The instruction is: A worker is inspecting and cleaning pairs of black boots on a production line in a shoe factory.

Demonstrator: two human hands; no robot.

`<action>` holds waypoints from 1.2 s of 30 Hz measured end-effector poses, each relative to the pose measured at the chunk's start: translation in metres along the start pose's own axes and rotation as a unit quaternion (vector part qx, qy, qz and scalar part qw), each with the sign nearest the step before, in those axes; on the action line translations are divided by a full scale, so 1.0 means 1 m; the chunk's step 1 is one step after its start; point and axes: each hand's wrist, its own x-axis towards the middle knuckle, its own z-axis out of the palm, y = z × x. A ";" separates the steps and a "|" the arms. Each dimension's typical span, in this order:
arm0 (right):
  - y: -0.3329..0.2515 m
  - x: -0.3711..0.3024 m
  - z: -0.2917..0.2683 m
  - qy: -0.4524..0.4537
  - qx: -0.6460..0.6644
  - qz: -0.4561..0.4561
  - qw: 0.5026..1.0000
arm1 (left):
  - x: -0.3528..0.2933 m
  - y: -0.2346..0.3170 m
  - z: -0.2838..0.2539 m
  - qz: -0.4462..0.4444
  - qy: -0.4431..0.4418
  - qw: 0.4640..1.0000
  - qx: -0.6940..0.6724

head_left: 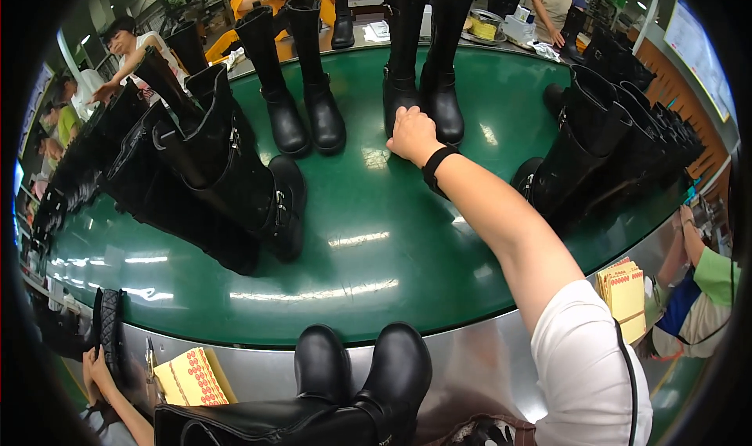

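My right hand (413, 135) reaches across the green table, a dark band at its wrist. Its fingers are curled on the foot of the left boot of a tall black pair (403, 54); the hand covers that boot's toe. The right boot (443, 93) of the pair stands upright beside it. Close to me, another black pair (398, 364) rests on the metal edge, toes towards the table and shafts towards the lower left. My left hand is not in view.
Black boots stand at left (211, 164), far left-centre (313, 93) and right (587, 140) on the green table (352, 266). Yellow printed card bundles (190, 379) lie on the metal rim. Co-workers surround the table; one's hands (98, 371) are at lower left.
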 end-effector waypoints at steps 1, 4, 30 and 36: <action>0.001 -0.002 0.001 0.017 0.001 -0.009 1.000 | 0.008 -0.003 -0.001 0.001 -0.001 1.000 0.002; -0.004 0.001 0.007 0.043 -0.024 0.010 0.999 | 0.035 -0.013 -0.002 0.006 -0.005 1.000 0.014; 0.089 -0.089 -0.022 -0.184 0.408 0.130 0.885 | -0.291 0.138 0.005 -0.021 -0.113 0.959 -0.258; 0.097 -0.119 -0.050 -0.245 0.366 0.040 0.897 | -0.339 0.164 0.012 -0.070 -0.135 0.939 -0.310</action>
